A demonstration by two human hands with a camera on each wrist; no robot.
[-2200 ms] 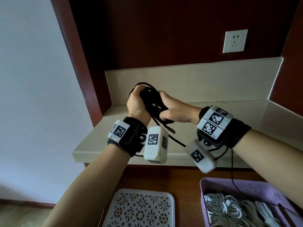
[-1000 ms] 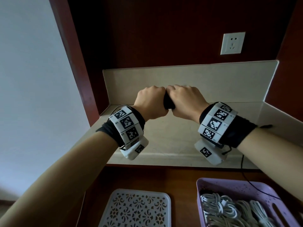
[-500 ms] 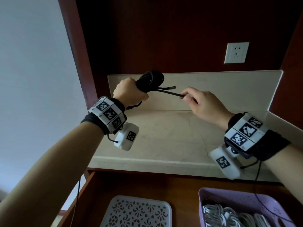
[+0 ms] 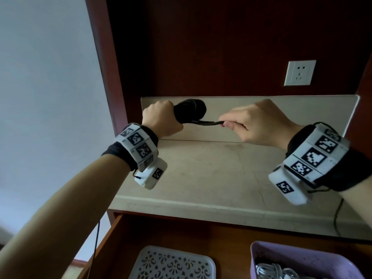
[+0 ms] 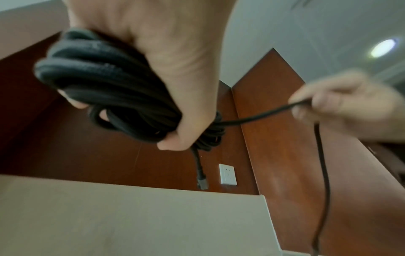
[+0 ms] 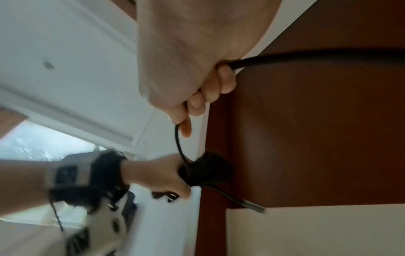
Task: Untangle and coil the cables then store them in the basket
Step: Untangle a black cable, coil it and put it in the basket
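Nearest us, at the lower right of the head view, the purple basket (image 4: 314, 260) sits in the open drawer with white coiled cables (image 4: 275, 273) already inside; a white perforated tray (image 4: 173, 264) lies to its left. Above the stone countertop (image 4: 211, 174), both hands are raised near its back edge. Our left hand (image 4: 161, 119) is clenched around the black cable bundle (image 4: 190, 113), fingers wrapped over the loops; one plug end (image 5: 202, 185) hangs free below the fist. Our right hand (image 4: 259, 122) pinches the cable's tail (image 4: 207, 123) between thumb and fingertips, the strand running nearly taut from the bundle. Judgement: we are cinching the tail around the coil's waist. To do it well, we should keep the left grip firm so the loops do not splay, hold tension on the tail through each turn, lay turns side by side, then tuck the end under the last wrap. Slack is the risk: the coil could spring open before it reaches the basket. A wall socket (image 4: 300, 73) sits beyond, on the wood panel.
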